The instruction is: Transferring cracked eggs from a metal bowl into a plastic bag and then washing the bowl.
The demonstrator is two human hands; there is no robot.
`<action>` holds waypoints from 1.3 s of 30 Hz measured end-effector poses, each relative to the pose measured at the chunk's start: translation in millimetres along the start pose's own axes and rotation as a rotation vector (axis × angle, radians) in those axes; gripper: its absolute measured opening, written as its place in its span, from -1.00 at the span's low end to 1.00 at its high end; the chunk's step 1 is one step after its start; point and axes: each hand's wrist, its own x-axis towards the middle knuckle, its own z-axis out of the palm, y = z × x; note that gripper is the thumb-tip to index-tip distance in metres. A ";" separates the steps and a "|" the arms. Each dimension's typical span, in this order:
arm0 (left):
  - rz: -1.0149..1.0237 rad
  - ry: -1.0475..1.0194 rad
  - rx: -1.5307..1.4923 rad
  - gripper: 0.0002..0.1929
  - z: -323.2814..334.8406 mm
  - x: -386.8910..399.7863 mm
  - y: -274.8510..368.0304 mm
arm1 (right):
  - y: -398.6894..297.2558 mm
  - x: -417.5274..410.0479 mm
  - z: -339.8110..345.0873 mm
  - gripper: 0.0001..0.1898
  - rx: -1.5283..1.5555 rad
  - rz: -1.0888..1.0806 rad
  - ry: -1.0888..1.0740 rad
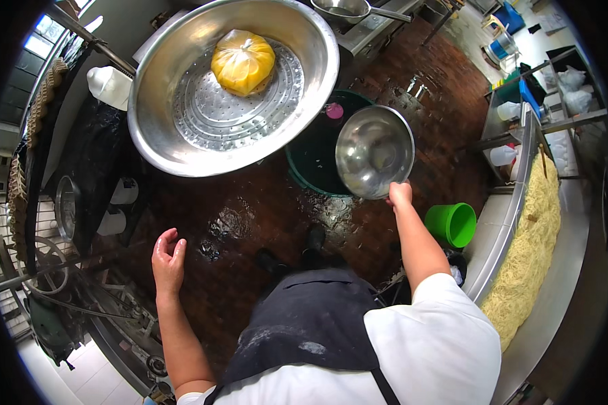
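Observation:
My right hand (400,195) grips the rim of a round metal bowl (376,152), which is tilted over the edge of a dark green tub (304,174). Inside that tub shows something pink and round (334,111). Held out to the left, my left hand (168,260) is wet and holds nothing, its thumb apart from the curled fingers. Ahead stands a large metal basin (152,116) with a perforated bottom. A tied clear plastic bag of yellow contents (243,63) sits in it.
A bright green bucket (451,225) stands at right, beside a metal-edged trough (506,243) heaped with noodles (529,253). The red-brown floor (278,217) is wet. A machine with a spoked wheel (43,266) is at left. A saucepan (342,10) rests at the top.

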 end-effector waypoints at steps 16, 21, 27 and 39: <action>-0.151 -0.217 0.147 -0.62 48.2 -58.5 -1.9 | 60.8 -4.0 77.9 -0.83 0.477 0.351 -0.331; -0.149 -0.325 0.152 -0.58 64.1 -48.9 -20.8 | 72.1 -44.5 47.1 -0.84 0.381 0.300 -0.339; -0.326 -0.348 -0.289 -0.35 106.3 -63.3 -65.3 | 62.1 -128.1 45.1 -0.85 0.185 0.271 -0.522; -0.665 -0.215 -0.566 -0.71 11.2 -142.6 -89.7 | 29.0 -281.5 150.9 -0.65 -0.214 0.075 -0.970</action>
